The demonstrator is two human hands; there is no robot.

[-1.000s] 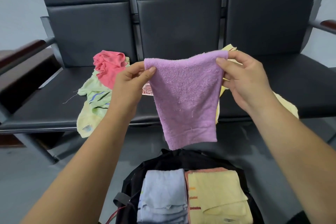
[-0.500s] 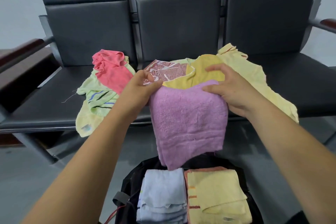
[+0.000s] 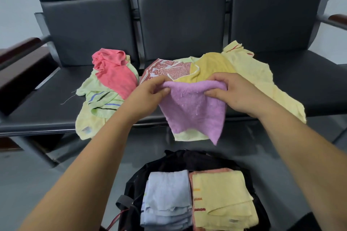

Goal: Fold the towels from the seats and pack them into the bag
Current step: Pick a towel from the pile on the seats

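Pinching the purple towel point(image 3: 193, 110) along its top edge, I have my left hand point(image 3: 150, 92) and my right hand point(image 3: 231, 95) each clamped on an upper corner, thumb and fingers closed on the cloth. The towel sags between them and hangs in front of the middle of the seats point(image 3: 37, 110), its lowest corner dangling past the seat edge, above the floor.

Below it the black bag point(image 3: 169, 163) stands open on the floor. Inside I see a folded blue towel point(image 3: 167, 193) on the left and a folded yellow towel point(image 3: 221, 197) on the right, side by side and touching.

On the left seat a pink towel point(image 3: 112, 73) lies crumpled on a green striped towel point(image 3: 101, 99). Behind my hands lie a red patterned cloth point(image 3: 169, 69), a mustard towel point(image 3: 212, 65) and a pale yellow towel point(image 3: 262, 80), overlapping one another.
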